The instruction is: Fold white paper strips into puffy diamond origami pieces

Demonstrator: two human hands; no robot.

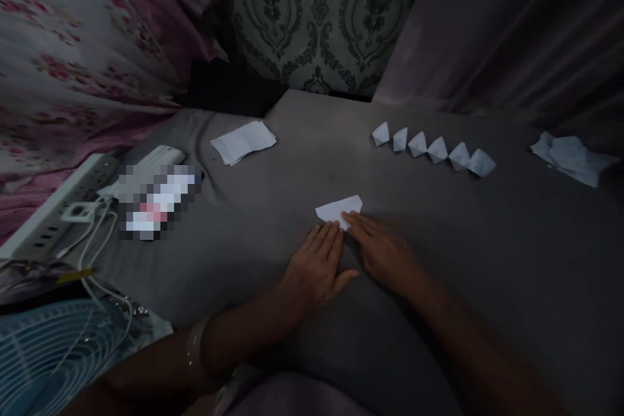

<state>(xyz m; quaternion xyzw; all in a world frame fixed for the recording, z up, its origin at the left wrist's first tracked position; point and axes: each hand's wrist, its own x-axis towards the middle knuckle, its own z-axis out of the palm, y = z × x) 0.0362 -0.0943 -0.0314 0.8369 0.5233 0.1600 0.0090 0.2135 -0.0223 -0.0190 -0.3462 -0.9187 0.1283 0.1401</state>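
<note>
Below me, both hands lie flat with fingers extended, gripping nothing: my left hand [316, 266] and right hand [383, 250] press their fingertips on the folded white paper [340, 210]. Beyond that paper, 6 folded paper pieces [433, 149] sit in a row.

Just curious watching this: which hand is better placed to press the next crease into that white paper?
Probably the right hand: its fingertips already rest on the folded paper, while the left hand only touches its near edge.
</note>
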